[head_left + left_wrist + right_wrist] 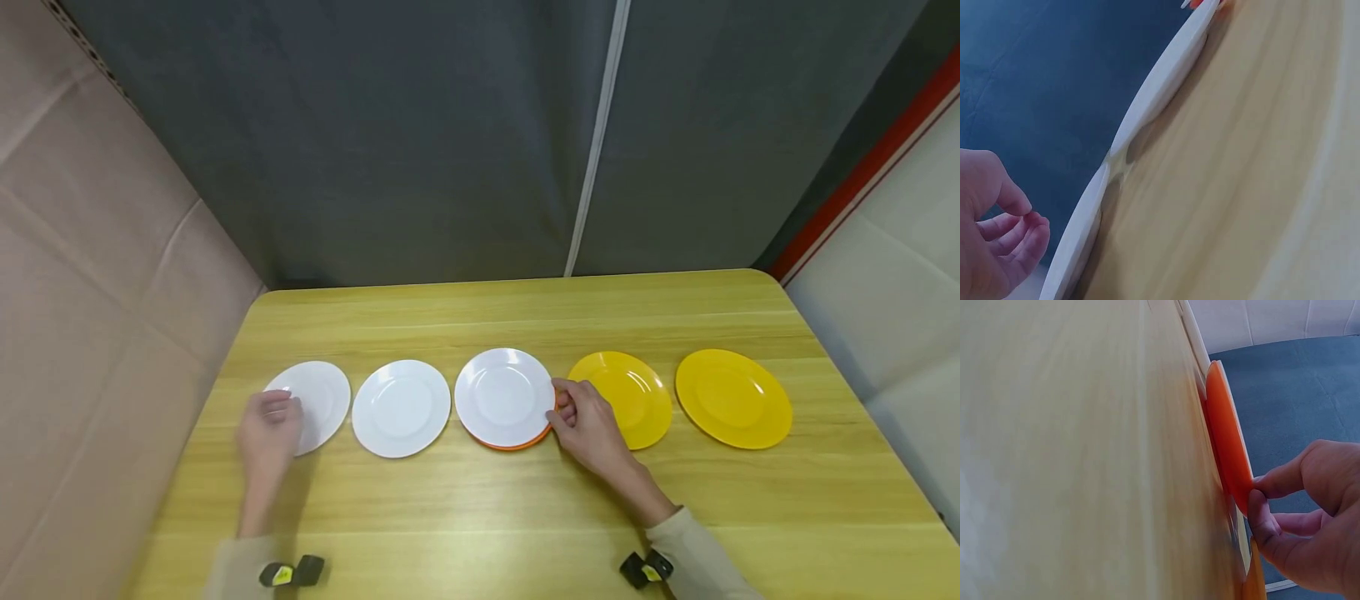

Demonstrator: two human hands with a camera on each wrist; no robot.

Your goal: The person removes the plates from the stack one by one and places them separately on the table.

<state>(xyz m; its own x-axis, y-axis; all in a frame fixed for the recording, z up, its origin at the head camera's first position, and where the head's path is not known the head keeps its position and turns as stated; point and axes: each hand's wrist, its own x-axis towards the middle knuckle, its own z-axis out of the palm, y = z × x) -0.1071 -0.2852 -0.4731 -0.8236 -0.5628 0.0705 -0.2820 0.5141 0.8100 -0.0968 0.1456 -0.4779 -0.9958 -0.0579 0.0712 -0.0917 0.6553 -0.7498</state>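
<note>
My right hand (592,429) pinches the right rim of a white plate (502,396) stacked on an orange plate (1227,437). In the right wrist view the thumb and fingertips grip both rims, and the orange underside is tilted up off the table on that side. My left hand (267,435), blurred in the head view, hovers over the near-left part of the leftmost white plate (324,402). Its fingers are loosely bent, with nothing between them, and in the left wrist view it is apart from the plate. Another white plate (401,408) lies between the leftmost one and the stack.
Two yellow plates, one (633,404) partly behind my right hand and one (733,398) farther right, complete the row on the wooden table (450,533). A dark grey curtain (375,167) hangs behind the table, with pale walls at both sides.
</note>
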